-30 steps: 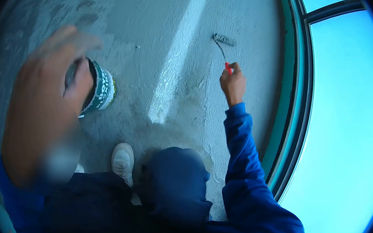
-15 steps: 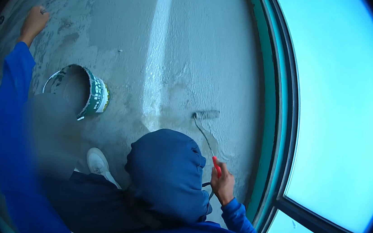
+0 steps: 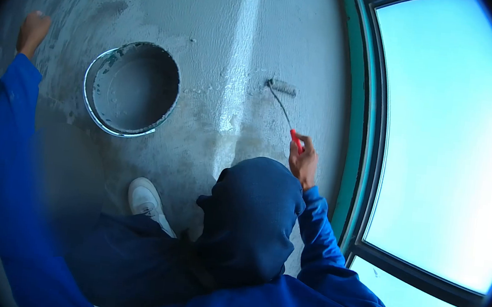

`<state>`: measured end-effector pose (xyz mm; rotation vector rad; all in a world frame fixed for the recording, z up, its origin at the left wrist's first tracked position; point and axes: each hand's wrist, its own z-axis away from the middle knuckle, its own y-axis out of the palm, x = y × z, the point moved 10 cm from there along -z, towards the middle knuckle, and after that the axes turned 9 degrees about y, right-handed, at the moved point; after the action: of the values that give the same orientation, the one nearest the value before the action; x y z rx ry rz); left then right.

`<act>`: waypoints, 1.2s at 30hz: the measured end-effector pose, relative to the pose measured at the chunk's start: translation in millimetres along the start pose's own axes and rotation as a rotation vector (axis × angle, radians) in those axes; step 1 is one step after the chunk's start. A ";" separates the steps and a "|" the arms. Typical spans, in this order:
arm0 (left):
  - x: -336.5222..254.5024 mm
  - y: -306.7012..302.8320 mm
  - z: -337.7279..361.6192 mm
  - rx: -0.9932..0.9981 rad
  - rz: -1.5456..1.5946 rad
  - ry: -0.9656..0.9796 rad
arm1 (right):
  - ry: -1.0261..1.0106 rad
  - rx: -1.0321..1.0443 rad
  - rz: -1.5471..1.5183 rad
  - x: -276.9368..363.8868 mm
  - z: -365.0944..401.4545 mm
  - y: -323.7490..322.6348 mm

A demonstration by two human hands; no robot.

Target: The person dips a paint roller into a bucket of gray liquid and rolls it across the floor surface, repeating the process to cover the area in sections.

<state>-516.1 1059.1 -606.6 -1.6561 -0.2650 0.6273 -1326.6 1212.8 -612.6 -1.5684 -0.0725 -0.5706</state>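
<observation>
Inside right grip, roller handle mostly hidden.

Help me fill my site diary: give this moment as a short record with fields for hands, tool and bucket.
left hand: curled, resting on the grey floor
right hand: grips the red handle of the roller
roller head: on the floor beside a pale stripe
bucket: open, standing between the hands
right side: teal window frame

Grey, rough-textured floor fills the view from 9 to 1 o'clock, darker and patchy toward 10 o'clock. A pale, glossy stripe runs down from 12 o'clock. At 3 o'clock, a teal-edged window frame holds bright, blue-lit glass.
</observation>
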 end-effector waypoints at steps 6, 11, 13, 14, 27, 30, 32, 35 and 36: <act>46.6 22.2 7.1 0.121 -0.042 -0.051 | -0.113 -0.081 0.124 87.7 -140.5 -13.7; 57.6 39.6 7.8 0.007 -0.024 -0.078 | -0.027 -0.022 0.149 122.4 -233.3 17.9; 55.5 43.9 10.6 0.024 -0.024 -0.085 | -0.033 -0.009 0.143 123.8 -238.9 25.6; 45.8 40.7 16.8 0.018 -0.032 -0.072 | -0.046 -0.015 0.153 122.9 -238.4 29.1; -12.4 78.5 7.3 0.021 0.021 -0.036 | 0.316 0.034 0.110 -1.8 43.6 -13.4; -40.5 78.5 8.9 -0.047 0.023 -0.011 | 0.488 0.074 0.059 -20.9 126.5 -29.5; -52.5 85.0 2.1 -0.041 0.031 -0.010 | 0.466 0.116 -0.037 -19.4 169.0 -37.9; -69.5 72.2 6.4 -0.061 0.025 -0.012 | 0.462 0.145 -0.088 -15.6 189.8 -40.5; -76.5 65.7 10.5 -0.076 0.022 -0.006 | 0.464 0.143 -0.082 -18.8 183.3 -36.6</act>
<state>-596.3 1016.5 -651.7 -1.7326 -0.2786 0.6451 -1300.3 1396.1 -581.2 -1.2669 0.1709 -0.9596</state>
